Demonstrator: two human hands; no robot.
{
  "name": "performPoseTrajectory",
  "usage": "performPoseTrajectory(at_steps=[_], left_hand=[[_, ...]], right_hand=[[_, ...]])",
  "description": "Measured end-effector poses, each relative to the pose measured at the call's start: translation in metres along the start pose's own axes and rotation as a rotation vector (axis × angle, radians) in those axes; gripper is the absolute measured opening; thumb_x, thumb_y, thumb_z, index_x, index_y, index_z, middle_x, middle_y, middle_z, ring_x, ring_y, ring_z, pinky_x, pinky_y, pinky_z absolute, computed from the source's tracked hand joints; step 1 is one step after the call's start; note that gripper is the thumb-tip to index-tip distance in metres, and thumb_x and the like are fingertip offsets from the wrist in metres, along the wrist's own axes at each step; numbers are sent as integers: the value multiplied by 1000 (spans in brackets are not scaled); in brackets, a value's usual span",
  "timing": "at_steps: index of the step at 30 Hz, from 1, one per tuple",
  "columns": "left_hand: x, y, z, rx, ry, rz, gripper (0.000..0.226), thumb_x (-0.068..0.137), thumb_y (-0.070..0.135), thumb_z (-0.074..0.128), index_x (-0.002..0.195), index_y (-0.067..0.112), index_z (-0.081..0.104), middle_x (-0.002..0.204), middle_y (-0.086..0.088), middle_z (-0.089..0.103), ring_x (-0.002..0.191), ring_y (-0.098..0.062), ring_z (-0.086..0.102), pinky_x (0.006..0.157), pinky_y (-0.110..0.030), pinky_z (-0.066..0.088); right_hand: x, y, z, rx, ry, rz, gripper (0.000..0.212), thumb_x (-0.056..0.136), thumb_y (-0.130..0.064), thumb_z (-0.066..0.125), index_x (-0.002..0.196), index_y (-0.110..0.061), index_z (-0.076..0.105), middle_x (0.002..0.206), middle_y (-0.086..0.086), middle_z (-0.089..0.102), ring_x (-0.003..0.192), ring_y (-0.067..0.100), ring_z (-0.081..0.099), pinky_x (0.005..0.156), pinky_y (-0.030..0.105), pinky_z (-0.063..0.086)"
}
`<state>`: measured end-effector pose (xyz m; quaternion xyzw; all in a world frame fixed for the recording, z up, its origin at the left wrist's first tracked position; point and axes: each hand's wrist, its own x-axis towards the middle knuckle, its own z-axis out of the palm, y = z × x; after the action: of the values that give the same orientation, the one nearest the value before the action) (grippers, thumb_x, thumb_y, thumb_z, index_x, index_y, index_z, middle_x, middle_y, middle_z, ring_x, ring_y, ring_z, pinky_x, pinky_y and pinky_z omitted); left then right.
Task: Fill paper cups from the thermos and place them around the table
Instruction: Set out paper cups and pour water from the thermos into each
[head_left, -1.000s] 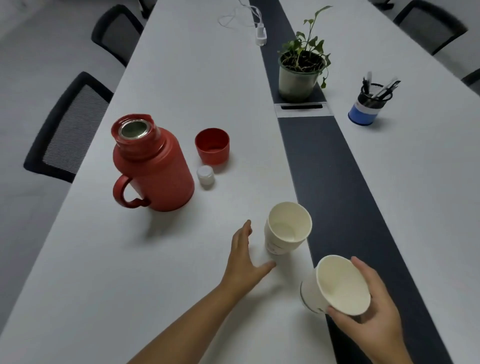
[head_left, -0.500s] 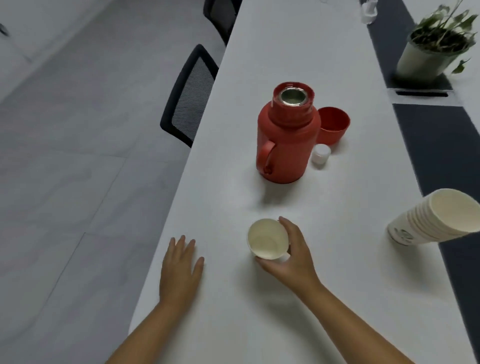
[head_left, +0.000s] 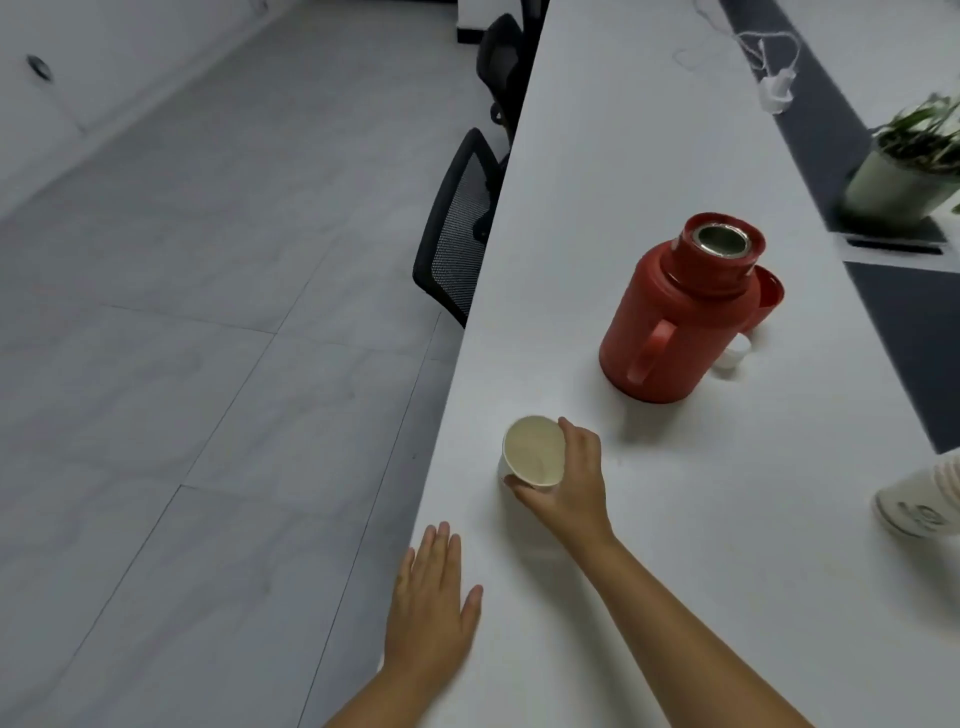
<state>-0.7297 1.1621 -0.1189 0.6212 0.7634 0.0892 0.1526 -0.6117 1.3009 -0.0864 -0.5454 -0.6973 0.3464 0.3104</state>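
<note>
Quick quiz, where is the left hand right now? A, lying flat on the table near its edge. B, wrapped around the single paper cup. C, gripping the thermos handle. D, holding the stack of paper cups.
A: the left hand lies flat with straight fingers on the table by its edge, while the right hand holds the single paper cup.

Counted on the table (head_left: 649, 130): one red thermos (head_left: 675, 322), one red lid cup (head_left: 769, 299), one white stopper (head_left: 735, 354), one single paper cup (head_left: 534, 451), one stack of paper cups (head_left: 919, 501) (its number cannot be told), one potted plant (head_left: 906, 171), one charger (head_left: 776, 93). Two chairs (head_left: 460, 228) and two hands (head_left: 428, 608) are seen.
</note>
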Motion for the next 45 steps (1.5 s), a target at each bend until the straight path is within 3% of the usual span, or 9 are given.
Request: performPoseTrajectory(at_steps=[2,6,9,22,29,32,37,41,45], left_hand=[[2,0,-2,36,52,16,60,95,39,-5,144,7,1,153,-4,-22,139,-10,-22,111,-25,-3],[0,-3,3,73,28,70,80,95,39,-5,105,2,66,121,-14,61,141,-15,-2,111,-22,-8],[3,-5,4,166,83,55,84,95,41,-5,92,5,72,101,-8,72,119,-25,32,111,-22,-12],[37,9,18,125,193,-22,82,95,41,-4,108,-2,64,118,-19,62,139,-15,-22,109,-28,3],[37,8,9,92,172,23,82,95,44,-1,106,-4,64,115,-17,64,140,-8,-17,109,-22,3],[34,11,2,-125,247,95,77,95,48,5,110,-5,60,113,-21,64,132,-13,22,107,-10,-1],[27,31,-10,-319,421,256,53,95,50,18,111,6,44,106,-19,64,102,-17,44,91,-19,39],[31,74,-27,-563,237,356,47,84,45,48,123,19,45,117,-6,59,112,-12,49,93,-18,36],[46,118,-37,-837,-280,201,101,56,56,68,133,45,3,138,30,5,135,1,15,113,-24,18]], right_hand=[[2,1,2,-47,0,-1,87,62,-21,80,133,-2,32,125,15,40,114,23,42,83,12,29],[-5,8,-1,-107,-85,-6,87,67,-21,76,137,-5,26,132,13,36,120,24,40,85,23,37],[-12,22,-18,-101,-114,-1,81,70,-10,72,136,-4,25,134,15,33,124,26,38,94,26,35],[100,1,-73,393,236,345,9,82,-14,57,88,-18,51,89,-2,54,88,16,51,78,27,39],[85,31,-92,441,437,393,32,77,-8,55,52,-19,39,52,0,41,50,14,40,55,27,37],[60,45,-114,483,472,406,38,77,0,55,48,-16,37,46,-2,36,42,6,37,44,18,38],[-3,47,-137,543,416,393,50,72,12,51,33,-19,45,32,-9,38,34,4,41,43,21,52],[-51,51,-152,599,401,416,57,75,25,40,34,-14,47,33,-4,37,36,8,46,48,28,56],[-86,55,-169,591,347,440,50,71,31,37,41,-4,58,38,1,48,41,15,53,46,29,55]])
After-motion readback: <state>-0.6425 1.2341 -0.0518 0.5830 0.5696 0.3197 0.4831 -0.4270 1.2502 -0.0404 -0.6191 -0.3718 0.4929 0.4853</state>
